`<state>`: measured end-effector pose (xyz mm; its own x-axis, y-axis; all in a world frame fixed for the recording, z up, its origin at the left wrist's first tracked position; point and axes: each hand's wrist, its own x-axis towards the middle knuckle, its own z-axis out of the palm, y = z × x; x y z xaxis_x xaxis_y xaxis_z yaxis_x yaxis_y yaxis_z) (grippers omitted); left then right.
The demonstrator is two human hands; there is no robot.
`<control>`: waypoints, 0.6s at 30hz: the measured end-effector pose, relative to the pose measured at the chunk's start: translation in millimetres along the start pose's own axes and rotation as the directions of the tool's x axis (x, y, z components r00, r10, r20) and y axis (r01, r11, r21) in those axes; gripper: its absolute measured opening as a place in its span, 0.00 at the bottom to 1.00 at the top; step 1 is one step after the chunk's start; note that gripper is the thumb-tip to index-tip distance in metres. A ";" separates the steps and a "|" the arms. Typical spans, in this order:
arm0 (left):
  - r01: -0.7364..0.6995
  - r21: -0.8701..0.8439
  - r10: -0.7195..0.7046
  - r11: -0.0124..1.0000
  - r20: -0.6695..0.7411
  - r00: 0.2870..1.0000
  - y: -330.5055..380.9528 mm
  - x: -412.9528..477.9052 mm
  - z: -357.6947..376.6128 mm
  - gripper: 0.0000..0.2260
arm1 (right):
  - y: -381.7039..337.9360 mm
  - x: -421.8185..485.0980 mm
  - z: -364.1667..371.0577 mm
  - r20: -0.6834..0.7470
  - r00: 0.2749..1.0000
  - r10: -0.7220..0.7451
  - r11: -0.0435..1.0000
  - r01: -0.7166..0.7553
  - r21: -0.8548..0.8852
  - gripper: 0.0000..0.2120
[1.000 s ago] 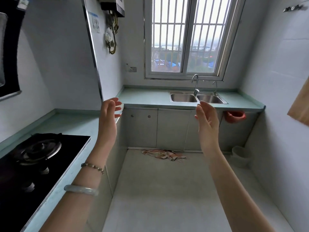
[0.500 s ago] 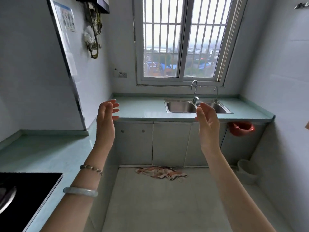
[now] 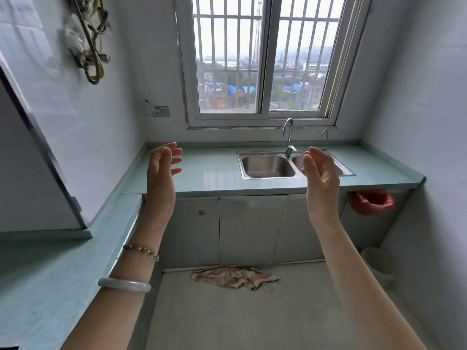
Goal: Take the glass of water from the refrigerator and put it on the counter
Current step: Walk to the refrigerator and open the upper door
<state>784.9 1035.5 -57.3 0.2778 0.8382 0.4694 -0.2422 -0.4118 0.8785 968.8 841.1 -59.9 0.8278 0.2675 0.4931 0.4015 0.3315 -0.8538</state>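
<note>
My left hand (image 3: pixel 163 173) and my right hand (image 3: pixel 321 175) are raised in front of me, palms facing each other, fingers apart and holding nothing. Behind them runs a pale green counter (image 3: pixel 209 173) under the window, and it continues along the left wall (image 3: pixel 50 274). No glass of water and no refrigerator appear in the head view.
A steel double sink (image 3: pixel 267 165) with a tap (image 3: pixel 288 137) is set in the far counter. A red bag (image 3: pixel 371 202) hangs below the counter's right end, with a white bin (image 3: pixel 379 261) under it. A striped cloth (image 3: pixel 235 276) lies on the floor by the cabinets (image 3: pixel 250 228).
The view has moved forward toward the window and sink; the stove has left the frame at the lower left. Both hands stay raised and empty in the same pose.
</note>
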 end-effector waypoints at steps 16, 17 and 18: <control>0.012 -0.179 0.050 0.984 0.337 0.940 -68.8 93.5 234.5 0.16 | 72.9 157.1 -90.1 -0.200 0.978 -0.055 0.990 0.028 -0.136 0.13; 0.024 -0.224 0.064 0.974 0.379 0.923 -69.2 91.3 255.6 0.14 | 71.0 159.5 -106.1 -0.240 0.970 -0.045 0.989 0.010 -0.147 0.13; 0.043 -0.266 0.078 0.963 0.427 0.901 -68.6 87.2 280.8 0.13 | 67.7 161.4 -125.1 -0.292 0.955 -0.043 0.988 -0.003 -0.156 0.12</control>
<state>1086.8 1036.4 -51.8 0.6282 0.5704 0.5292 -0.4685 -0.2657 0.8426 1178.6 793.5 -59.0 0.8879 -0.0229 0.4594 0.4553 0.1853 -0.8708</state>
